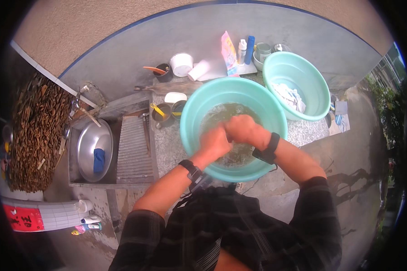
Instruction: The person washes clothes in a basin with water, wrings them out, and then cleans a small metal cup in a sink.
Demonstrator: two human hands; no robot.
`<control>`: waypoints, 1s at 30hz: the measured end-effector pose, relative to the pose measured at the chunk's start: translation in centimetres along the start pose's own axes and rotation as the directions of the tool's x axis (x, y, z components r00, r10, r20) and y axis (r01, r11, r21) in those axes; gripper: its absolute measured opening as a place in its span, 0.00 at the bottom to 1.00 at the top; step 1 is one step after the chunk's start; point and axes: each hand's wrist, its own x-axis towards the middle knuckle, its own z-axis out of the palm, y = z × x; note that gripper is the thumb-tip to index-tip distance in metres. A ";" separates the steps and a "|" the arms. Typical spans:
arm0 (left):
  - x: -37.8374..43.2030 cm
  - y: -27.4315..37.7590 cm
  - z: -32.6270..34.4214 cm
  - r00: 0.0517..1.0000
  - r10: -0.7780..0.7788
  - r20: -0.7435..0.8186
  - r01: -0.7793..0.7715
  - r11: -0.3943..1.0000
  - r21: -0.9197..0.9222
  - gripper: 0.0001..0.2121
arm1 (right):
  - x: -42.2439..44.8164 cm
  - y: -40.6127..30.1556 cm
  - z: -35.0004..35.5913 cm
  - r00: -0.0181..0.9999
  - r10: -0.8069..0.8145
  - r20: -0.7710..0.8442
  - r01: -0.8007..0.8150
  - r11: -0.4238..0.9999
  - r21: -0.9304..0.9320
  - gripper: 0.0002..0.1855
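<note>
A large mint-green plastic basin [190,135] stands before me on a speckled stone slab [168,149]. Murky, sudsy water [237,157] covers its bottom. My left hand [214,141] and my right hand [243,129] meet above the water, both curled like fists and slightly blurred. A small dark patch shows between them, but the fingers hide whatever they may hold. Each wrist wears a black strap with a small device. Behind and to the right, a second mint-green basin [313,79] holds a bunched white cloth [288,96] with dark markings.
On the left, a sink with a ribbed washboard [134,149] holds a metal bowl [84,142] with blue cloth [99,160]. Mugs [161,115], a soap dish [175,97], a white tub [181,64], a pink detergent bag [228,52] and bottles [241,52] line the slab's left and back.
</note>
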 end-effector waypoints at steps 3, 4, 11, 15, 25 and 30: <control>0.6 -0.9 0.5 0.991 0.108 -0.084 -0.106 0.994 0.021 0.13 | 0.1 0.5 0.7 0.980 0.092 0.178 -0.092 0.996 -0.008 0.19; 1.1 -1.5 0.5 0.977 0.186 -0.107 -0.183 0.983 0.031 0.14 | -0.1 1.2 2.3 0.984 0.117 -0.134 -0.099 0.986 0.131 0.23; -0.5 4.2 -6.0 0.937 -0.112 0.331 0.332 0.583 -0.741 0.15 | -3.7 1.8 -0.3 0.785 -0.176 -0.594 0.139 0.984 -0.107 0.35; -0.2 2.9 -6.0 0.917 0.124 0.379 0.217 0.642 -0.735 0.16 | -2.7 1.6 -0.9 0.687 -0.242 -0.685 0.221 0.968 -0.121 0.33; -1.9 8.3 -6.4 0.906 0.044 0.421 0.131 0.918 -0.376 0.09 | -3.2 0.8 -4.9 0.594 -0.606 -0.529 0.468 0.795 -0.385 0.19; -1.8 7.2 -5.5 0.943 0.005 0.333 0.079 0.968 -0.237 0.09 | -2.7 -0.1 -2.6 0.835 -0.393 -0.385 0.288 0.909 -0.302 0.14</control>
